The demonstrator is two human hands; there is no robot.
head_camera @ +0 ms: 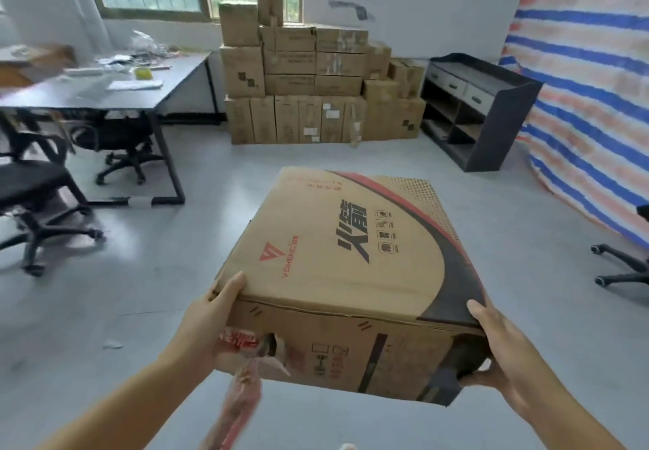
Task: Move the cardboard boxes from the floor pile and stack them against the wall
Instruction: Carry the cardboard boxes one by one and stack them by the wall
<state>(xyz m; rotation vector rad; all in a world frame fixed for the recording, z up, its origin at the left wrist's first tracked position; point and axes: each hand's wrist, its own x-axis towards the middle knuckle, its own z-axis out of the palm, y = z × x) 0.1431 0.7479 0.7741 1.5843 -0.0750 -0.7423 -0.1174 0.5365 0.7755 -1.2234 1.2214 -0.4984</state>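
Both hands grip our printed cardboard box (347,274): left hand (214,323) at 9 o'clock, right hand (498,347) at 3; stacked boxes (316,87) stand at 12.

head cam | looks forward-down | hands close | room beyond

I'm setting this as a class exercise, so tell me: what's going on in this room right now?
A person is carrying a large printed cardboard box off the floor, left hand gripping its near left corner and right hand its near right corner. Loose tape dangles from the box. Ahead, a stack of boxes already stands against the wall under the window, between a desk and a dark shelf unit.
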